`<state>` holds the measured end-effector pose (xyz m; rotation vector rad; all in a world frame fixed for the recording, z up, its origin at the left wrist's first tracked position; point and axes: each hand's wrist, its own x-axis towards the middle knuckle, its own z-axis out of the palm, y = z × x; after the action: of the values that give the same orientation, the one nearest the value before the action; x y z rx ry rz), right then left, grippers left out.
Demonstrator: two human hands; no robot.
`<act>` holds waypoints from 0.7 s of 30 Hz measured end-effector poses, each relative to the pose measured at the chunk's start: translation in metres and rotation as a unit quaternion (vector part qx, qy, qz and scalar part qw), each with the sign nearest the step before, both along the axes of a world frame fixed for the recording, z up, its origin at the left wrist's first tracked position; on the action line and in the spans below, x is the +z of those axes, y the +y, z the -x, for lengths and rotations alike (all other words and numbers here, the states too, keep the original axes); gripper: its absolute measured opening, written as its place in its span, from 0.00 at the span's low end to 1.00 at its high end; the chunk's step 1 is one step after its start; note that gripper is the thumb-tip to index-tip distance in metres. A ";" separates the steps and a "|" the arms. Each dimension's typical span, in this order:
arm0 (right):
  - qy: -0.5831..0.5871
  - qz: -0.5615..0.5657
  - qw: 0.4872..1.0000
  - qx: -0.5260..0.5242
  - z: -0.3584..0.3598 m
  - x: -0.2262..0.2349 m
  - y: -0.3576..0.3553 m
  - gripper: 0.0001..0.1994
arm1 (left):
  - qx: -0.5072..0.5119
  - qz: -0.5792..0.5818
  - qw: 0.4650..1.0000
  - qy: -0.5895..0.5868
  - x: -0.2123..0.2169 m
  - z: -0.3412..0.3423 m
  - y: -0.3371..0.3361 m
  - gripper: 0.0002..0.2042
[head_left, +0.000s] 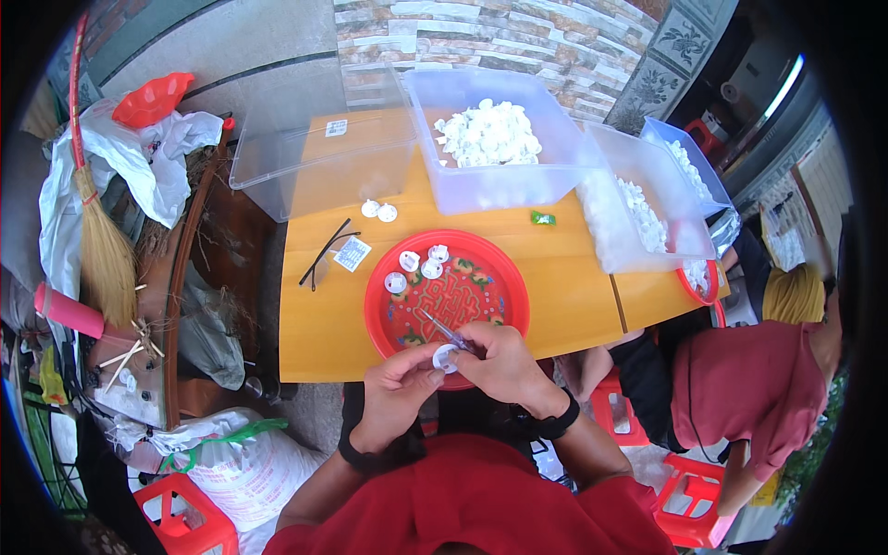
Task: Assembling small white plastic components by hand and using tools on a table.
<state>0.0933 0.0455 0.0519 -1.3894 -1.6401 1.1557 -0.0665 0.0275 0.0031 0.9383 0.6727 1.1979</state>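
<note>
My left hand [400, 387] pinches a small round white plastic piece [445, 359] over the near edge of a red round tray [372, 319]. My right hand [507, 366] grips a slim pointed tool [442, 326], its metal tip aimed up and to the left, away from the piece. The right fingers also touch the white piece. What kind of tool it is, I cannot make out. Several similar white pieces [431, 268] lie in the tray's far left part. Beyond the tray, a few more white pieces [378, 211] sit on the wooden table [564, 305].
A clear bin [504, 190] heaped with white pieces stands at the back, beside another clear bin [319, 176]. Further bins [661, 171] line the right side. Glasses [319, 259] and a green packet [543, 218] lie on the table. Another person [740, 388] sits close on the right.
</note>
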 end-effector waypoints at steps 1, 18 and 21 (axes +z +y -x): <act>-0.009 0.022 1.000 0.013 -0.002 0.003 0.007 0.07 | -0.002 -0.004 1.000 0.001 0.000 0.001 0.001 0.14; -0.273 -0.044 0.961 -0.025 -0.022 0.025 0.095 0.10 | 0.115 -0.247 0.862 0.428 -0.017 0.028 0.015 0.13; -0.292 -0.052 0.954 0.048 0.001 0.009 0.107 0.08 | 0.116 -0.243 0.862 0.429 -0.022 0.030 0.015 0.12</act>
<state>0.0922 0.1526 0.0606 -1.6993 -2.1578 0.7241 -0.0969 0.0430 -0.0185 1.9120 1.2428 1.1483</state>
